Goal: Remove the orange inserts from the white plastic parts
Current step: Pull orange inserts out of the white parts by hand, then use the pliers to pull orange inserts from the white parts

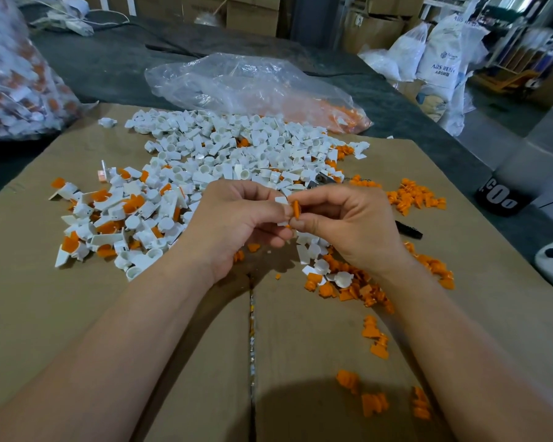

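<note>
My left hand [237,218] grips a small white plastic part [281,200], mostly hidden behind its fingers. My right hand [345,224] pinches the orange insert [296,209] between thumb and forefinger, right against that white part. Whether the insert is still seated in the part, I cannot tell. Both hands meet above the brown cardboard sheet [77,307]. A heap of white parts with orange inserts still in them [118,215] lies to the left. Behind the hands spreads a pile of plain white parts [237,148]. Loose orange inserts [358,285] are scattered to the right.
A clear plastic bag holding orange pieces [256,87] lies behind the pile. A bulging bag of unsorted parts [16,78] stands at far left. A black tool [409,229] rests right of my right hand, and metal pliers [320,180] lie behind it. White sacks [441,59] stand at back right.
</note>
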